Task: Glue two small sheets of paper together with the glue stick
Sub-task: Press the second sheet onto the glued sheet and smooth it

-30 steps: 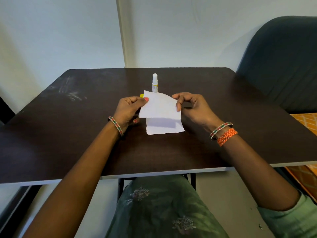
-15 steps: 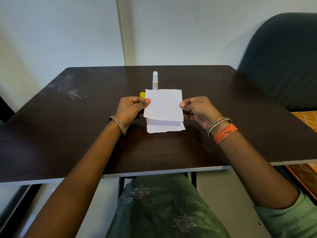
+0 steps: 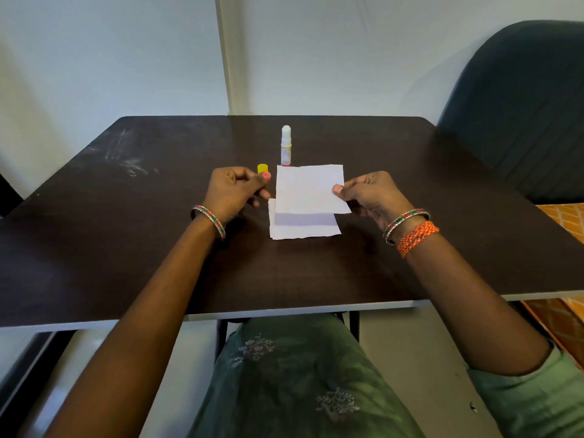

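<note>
My right hand (image 3: pixel 368 194) pinches the right edge of a small white paper sheet (image 3: pixel 309 189) and holds it just above the table. A second white sheet (image 3: pixel 303 227) lies flat on the dark table (image 3: pixel 126 248) below it, partly covered and shadowed. My left hand (image 3: pixel 235 192) is curled in a loose fist just left of the raised sheet, with a small gap between thumb and paper. The glue stick (image 3: pixel 286 147) stands upright and uncapped behind the sheets. Its yellow cap (image 3: pixel 262 168) sits behind my left thumb.
A dark padded chair (image 3: pixel 518 115) stands at the table's right rear corner. Orange patterned fabric (image 3: pixel 565 222) shows beyond the right edge. A white wall runs close behind the table. My lap in green cloth is under the front edge.
The raised sheet has turned from tilted to level above the lying sheet. My left hand has come off its left edge, so only my right hand holds it now.
</note>
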